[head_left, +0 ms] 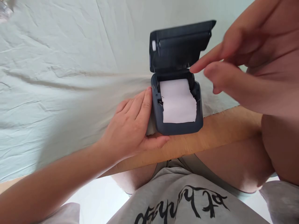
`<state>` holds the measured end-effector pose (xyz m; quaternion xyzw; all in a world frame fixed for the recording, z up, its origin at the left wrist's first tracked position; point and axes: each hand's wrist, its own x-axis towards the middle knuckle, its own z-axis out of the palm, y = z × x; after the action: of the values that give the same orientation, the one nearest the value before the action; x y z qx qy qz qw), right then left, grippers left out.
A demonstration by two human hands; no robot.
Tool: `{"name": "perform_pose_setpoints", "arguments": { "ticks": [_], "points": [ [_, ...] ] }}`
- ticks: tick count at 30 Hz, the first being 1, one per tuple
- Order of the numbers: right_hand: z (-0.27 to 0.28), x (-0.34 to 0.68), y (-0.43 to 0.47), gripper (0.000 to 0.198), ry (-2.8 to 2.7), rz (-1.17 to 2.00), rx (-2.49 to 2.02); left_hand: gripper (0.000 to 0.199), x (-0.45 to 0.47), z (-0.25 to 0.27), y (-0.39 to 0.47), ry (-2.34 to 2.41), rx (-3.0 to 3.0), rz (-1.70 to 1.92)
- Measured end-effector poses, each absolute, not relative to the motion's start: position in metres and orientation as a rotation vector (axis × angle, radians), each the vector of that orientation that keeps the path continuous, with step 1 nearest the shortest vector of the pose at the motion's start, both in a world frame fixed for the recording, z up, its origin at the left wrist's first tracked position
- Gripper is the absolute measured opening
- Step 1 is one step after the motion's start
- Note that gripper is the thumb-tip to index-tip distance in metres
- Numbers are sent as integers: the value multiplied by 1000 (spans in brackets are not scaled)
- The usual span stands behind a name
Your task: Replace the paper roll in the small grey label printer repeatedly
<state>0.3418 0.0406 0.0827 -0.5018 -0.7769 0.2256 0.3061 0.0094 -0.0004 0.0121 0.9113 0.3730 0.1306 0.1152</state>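
A small dark thermal printer [179,128] stands near the table's front edge, its hinged lid [178,51] raised. Inside the body lies white paper [179,102], with a ragged right edge and its front end over the front rim. My left hand [133,124] steadies the printer from the left, fingers stretched along its side and thumb round the front corner. My right hand [247,65] hovers at the upper right, thumb and index finger apart with nothing between them. Its index fingertip is by the right end of the lid's hinge; whether it touches, I cannot tell.
A wrinkled pale cloth [58,56] covers the table. Along the front runs a bare wooden edge [224,127], with my lap and printed shirt [182,196] close below it. A shiny clear object [6,11], cut off by the frame, lies at the far upper left.
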Motion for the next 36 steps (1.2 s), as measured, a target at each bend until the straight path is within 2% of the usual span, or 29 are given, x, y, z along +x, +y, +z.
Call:
{"name": "perform_pose_setpoints", "arguments": {
  "ticks": [4,7,10,12,16,20,23,26,31,36],
  "points": [
    [89,321,53,7,-2427,390,-1449,126,9,11,-1,1048,2706,435],
    [90,311,65,17,-2616,346,-1482,123,7,11,0,1022,2727,454],
    [89,312,75,14,-2681,355,-1414,121,6,10,0,1047,2708,401],
    [88,313,80,26,-2728,350,-1402,120,6,10,0,1054,2697,394],
    [89,307,89,23,-2862,380,-1354,128,7,11,1,1094,2681,395],
    [91,304,92,24,-2801,478,-1249,126,7,12,2,1088,2694,395],
    [91,313,90,34,-2722,548,-1225,119,5,12,2,1033,2709,436],
    [89,319,89,44,-2678,625,-1249,122,4,12,2,1022,2701,447],
    [94,311,90,36,-2860,437,-1278,125,6,12,1,1112,2674,386],
    [104,303,81,37,-2809,215,-1411,117,7,10,-1,1030,2737,496]
  ]
}}
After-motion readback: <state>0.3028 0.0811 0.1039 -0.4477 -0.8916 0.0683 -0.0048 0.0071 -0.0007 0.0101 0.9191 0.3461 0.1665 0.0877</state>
